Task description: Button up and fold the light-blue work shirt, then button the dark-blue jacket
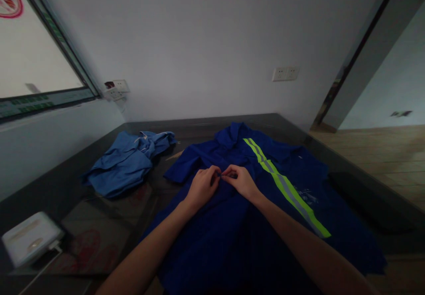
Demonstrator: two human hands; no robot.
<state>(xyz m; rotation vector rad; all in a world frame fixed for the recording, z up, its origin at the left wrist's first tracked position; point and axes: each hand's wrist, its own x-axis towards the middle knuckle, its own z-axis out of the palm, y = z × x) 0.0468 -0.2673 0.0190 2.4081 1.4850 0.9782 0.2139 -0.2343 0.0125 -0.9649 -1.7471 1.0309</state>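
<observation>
A dark blue work jacket (232,224) lies spread flat on the dark table (109,237), collar away from me. A yellow-green and grey reflective stripe (285,188) runs down its right side. My left hand (202,186) and my right hand (241,180) meet at the middle of the jacket's front. Both pinch the fabric there, fingertips almost touching each other. What sits between the fingertips is too small to make out.
A crumpled light blue garment (128,162) lies at the table's far left. A white box with a cable (29,237) sits at the near left edge. A black flat object (365,197) lies at the right. Wall sockets (285,73) are behind.
</observation>
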